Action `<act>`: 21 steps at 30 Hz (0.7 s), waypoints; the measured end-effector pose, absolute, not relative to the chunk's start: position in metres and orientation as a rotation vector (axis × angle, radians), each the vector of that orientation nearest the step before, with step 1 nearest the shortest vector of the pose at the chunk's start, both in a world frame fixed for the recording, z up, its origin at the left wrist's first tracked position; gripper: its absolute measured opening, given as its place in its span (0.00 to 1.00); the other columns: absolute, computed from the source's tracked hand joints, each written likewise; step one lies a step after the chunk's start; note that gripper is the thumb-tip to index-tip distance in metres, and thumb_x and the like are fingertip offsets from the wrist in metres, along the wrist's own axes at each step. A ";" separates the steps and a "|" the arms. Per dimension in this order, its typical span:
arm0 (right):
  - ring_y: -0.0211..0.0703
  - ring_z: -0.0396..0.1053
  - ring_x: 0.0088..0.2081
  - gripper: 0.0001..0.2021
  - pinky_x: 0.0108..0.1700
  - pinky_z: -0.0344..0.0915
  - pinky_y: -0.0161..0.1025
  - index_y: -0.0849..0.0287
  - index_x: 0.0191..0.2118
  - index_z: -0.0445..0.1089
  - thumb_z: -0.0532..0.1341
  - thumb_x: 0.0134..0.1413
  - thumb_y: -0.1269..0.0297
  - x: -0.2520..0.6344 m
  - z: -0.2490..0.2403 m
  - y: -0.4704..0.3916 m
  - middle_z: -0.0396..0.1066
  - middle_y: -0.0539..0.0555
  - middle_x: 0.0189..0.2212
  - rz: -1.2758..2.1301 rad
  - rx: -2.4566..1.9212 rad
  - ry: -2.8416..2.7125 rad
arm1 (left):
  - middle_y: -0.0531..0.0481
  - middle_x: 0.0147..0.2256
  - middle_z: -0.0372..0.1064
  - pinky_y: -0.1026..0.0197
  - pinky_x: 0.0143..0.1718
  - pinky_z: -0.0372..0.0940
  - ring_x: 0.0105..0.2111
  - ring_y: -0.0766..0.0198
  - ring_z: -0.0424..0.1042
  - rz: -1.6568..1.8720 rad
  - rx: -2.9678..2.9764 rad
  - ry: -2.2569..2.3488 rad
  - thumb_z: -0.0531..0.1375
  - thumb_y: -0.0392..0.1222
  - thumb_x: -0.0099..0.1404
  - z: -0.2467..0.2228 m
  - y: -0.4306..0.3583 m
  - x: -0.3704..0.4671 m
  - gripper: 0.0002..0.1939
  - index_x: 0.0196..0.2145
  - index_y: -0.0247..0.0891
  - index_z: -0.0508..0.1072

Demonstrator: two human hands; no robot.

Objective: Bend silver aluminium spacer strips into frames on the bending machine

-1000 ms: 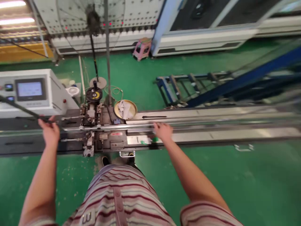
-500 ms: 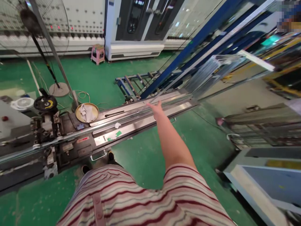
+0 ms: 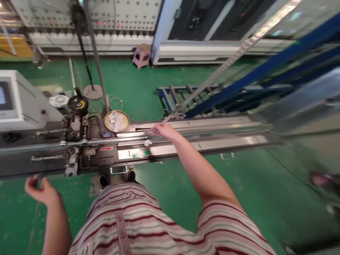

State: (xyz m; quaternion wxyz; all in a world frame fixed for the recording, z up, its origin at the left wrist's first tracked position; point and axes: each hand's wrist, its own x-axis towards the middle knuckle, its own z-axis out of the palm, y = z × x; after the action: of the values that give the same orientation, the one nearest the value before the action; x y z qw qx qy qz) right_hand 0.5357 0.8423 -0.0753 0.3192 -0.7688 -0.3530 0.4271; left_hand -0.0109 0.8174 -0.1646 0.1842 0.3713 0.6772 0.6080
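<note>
My right hand (image 3: 164, 129) is closed around the lower end of a long, thin metal strip (image 3: 212, 76), which slants up to the far right and shows a row of small marks or holes. This hand hovers over the metal worktable (image 3: 225, 141), beside a dark rod-shaped tool (image 3: 142, 129). At the lower left, my left hand (image 3: 42, 191) is held above the floor, fingers loosely curled and apart, with nothing in it. A long metal profile (image 3: 98, 141) runs along the bench through a roller mechanism (image 3: 77, 131).
A round tray (image 3: 126, 124) with a white cloth stands on the bench. A control box (image 3: 29, 102) is at left. Behind are a fan stand (image 3: 92, 91), a pink stool (image 3: 141, 56) and a blue frame (image 3: 170, 99). Drawer handles (image 3: 118, 171) stick out in front.
My view has turned left. My right hand has moved left along the bench, from fingers spread to closed on the strip. My left hand has come into view.
</note>
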 end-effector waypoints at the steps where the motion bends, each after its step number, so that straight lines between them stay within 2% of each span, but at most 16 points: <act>1: 0.42 0.76 0.34 0.13 0.40 0.73 0.37 0.67 0.39 0.78 0.55 0.63 0.69 0.520 -0.077 0.847 0.79 0.62 0.33 1.140 -2.019 -0.951 | 0.46 0.56 0.67 0.41 0.66 0.56 0.60 0.52 0.65 1.824 1.052 1.957 0.64 0.39 0.60 -0.176 0.811 -0.022 0.27 0.57 0.41 0.67; 4: 0.43 0.77 0.34 0.12 0.39 0.73 0.36 0.66 0.38 0.78 0.56 0.61 0.70 0.475 -0.082 0.860 0.79 0.60 0.32 1.198 -2.011 -1.008 | 0.43 0.52 0.70 0.45 0.63 0.60 0.56 0.53 0.69 1.921 1.069 1.996 0.64 0.38 0.57 -0.204 0.800 -0.051 0.28 0.55 0.37 0.68; 7: 0.43 0.77 0.34 0.11 0.37 0.74 0.35 0.65 0.37 0.78 0.58 0.60 0.69 0.429 -0.088 0.874 0.79 0.59 0.32 1.244 -1.967 -1.116 | 0.39 0.54 0.69 0.49 0.61 0.63 0.57 0.55 0.69 1.900 1.060 1.983 0.63 0.40 0.60 -0.214 0.792 -0.074 0.27 0.57 0.36 0.67; 11: 0.43 0.78 0.34 0.11 0.36 0.74 0.35 0.64 0.37 0.79 0.58 0.59 0.68 0.366 -0.094 0.893 0.79 0.58 0.30 1.271 -1.923 -1.267 | 0.38 0.56 0.69 0.52 0.58 0.65 0.58 0.55 0.68 1.918 0.997 1.976 0.63 0.42 0.63 -0.215 0.779 -0.102 0.24 0.56 0.39 0.69; 21: 0.42 0.78 0.31 0.12 0.36 0.74 0.35 0.63 0.36 0.80 0.57 0.58 0.68 0.200 -0.105 0.945 0.79 0.58 0.31 1.283 -1.801 -1.519 | 0.41 0.53 0.72 0.51 0.55 0.67 0.50 0.55 0.72 1.814 0.849 2.159 0.62 0.48 0.63 -0.236 0.744 -0.206 0.21 0.52 0.38 0.75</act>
State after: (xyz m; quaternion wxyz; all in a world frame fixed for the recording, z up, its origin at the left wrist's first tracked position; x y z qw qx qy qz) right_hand 0.1997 0.9452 -0.1048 0.2275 -0.6538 -0.5512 0.4658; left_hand -0.2058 0.7437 -0.2362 0.0982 0.2871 0.7296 0.6129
